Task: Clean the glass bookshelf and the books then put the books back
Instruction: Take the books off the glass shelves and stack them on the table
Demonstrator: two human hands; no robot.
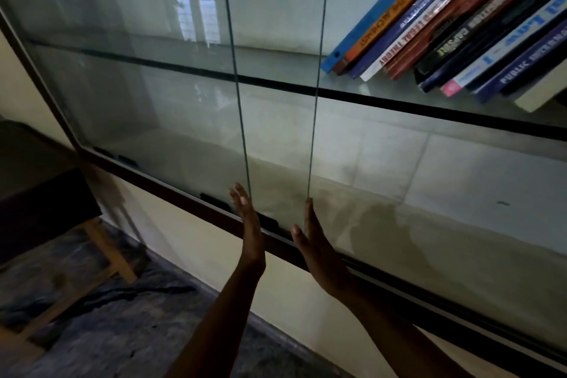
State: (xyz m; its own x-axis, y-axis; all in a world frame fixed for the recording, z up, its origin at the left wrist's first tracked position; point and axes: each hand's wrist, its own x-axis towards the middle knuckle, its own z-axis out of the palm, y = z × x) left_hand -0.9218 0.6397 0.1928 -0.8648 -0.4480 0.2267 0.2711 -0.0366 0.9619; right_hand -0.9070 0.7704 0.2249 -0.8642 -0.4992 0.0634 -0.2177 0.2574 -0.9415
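Observation:
The glass bookshelf (153, 77) fills the view, with two sliding glass panes overlapping in the middle. My left hand (247, 218) is flat with straight fingers against the vertical edge of the left glass pane (239, 101), low down. My right hand (316, 242) is flat too, its fingertips at the edge of the right glass pane (316, 101). Neither hand holds anything. Several books (454, 27) lean to the right on the upper glass shelf (383, 95), at the top right. The lower compartment (429, 178) holds no books.
A dark frame rail (171, 190) runs along the cabinet's bottom, above a cream wall (190, 239). At the lower left stands a wooden-legged piece of furniture (101, 248) on a dark patterned floor (122, 316).

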